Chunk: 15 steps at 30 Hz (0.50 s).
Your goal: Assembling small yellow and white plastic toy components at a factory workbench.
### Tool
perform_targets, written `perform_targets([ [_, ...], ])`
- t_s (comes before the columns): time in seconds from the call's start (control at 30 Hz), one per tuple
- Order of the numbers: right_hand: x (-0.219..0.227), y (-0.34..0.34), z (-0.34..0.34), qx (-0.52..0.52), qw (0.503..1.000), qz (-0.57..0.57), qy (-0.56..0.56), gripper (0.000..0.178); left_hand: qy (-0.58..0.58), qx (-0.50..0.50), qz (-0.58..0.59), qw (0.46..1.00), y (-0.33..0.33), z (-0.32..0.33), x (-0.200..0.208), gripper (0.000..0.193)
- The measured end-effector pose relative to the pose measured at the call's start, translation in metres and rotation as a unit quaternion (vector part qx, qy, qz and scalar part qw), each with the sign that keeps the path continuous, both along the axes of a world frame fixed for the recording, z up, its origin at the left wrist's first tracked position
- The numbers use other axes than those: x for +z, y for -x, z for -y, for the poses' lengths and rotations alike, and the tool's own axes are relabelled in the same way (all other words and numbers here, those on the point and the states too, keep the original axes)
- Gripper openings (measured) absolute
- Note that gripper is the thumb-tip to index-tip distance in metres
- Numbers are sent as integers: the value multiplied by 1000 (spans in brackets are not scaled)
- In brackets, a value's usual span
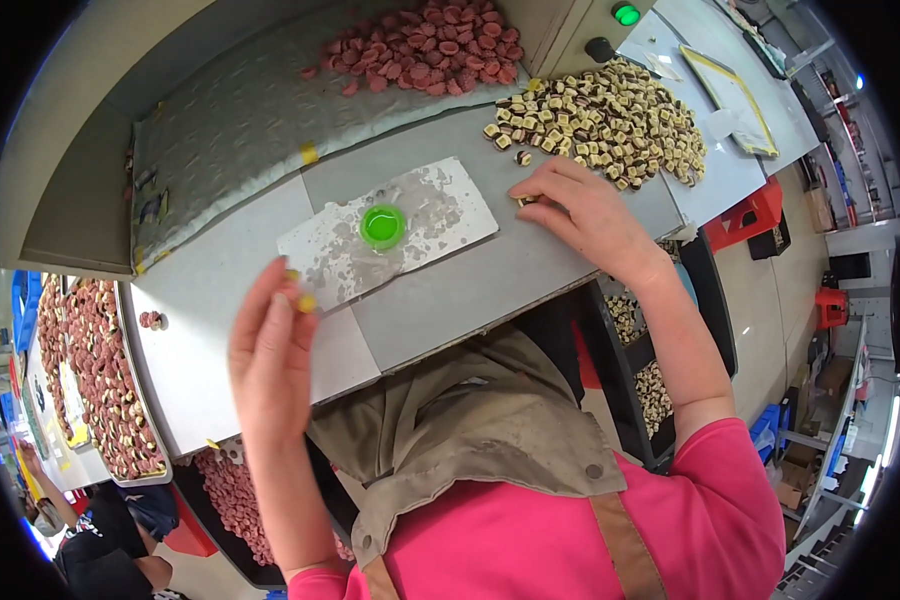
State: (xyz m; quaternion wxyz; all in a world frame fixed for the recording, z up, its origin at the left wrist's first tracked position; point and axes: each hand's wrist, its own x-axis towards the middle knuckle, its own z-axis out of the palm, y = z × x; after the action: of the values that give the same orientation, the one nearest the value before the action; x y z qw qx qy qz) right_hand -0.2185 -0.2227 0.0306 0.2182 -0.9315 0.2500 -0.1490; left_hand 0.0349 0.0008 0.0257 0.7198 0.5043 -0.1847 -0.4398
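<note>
From the head camera, the left hand (270,350) is raised above the grey metal worktable (220,300), its thumb and fingertips pinched together on a small yellow piece (307,302). The right hand (580,212) rests on the table, fingers curled down onto a small cream-and-brown piece (523,201) at the near edge of a heap of cream-and-brown striped pieces (610,120). Between the hands lies a scuffed white rectangular sheet (440,215) with a round green cup (382,226) on it. Farther back, a pile of pinkish-red pieces (430,50) sits on a grey mat (240,120).
</note>
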Motion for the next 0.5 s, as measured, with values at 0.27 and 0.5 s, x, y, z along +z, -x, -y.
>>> perform_targets([
  [0.27,1,-9,-16,-34,989,88,-116,18,44,-70,-124,989,43,5,-19,32],
  [0.5,3,-9,-16,-54,998,20,18,16,69,-72,-150,984,39,3,-25,32],
])
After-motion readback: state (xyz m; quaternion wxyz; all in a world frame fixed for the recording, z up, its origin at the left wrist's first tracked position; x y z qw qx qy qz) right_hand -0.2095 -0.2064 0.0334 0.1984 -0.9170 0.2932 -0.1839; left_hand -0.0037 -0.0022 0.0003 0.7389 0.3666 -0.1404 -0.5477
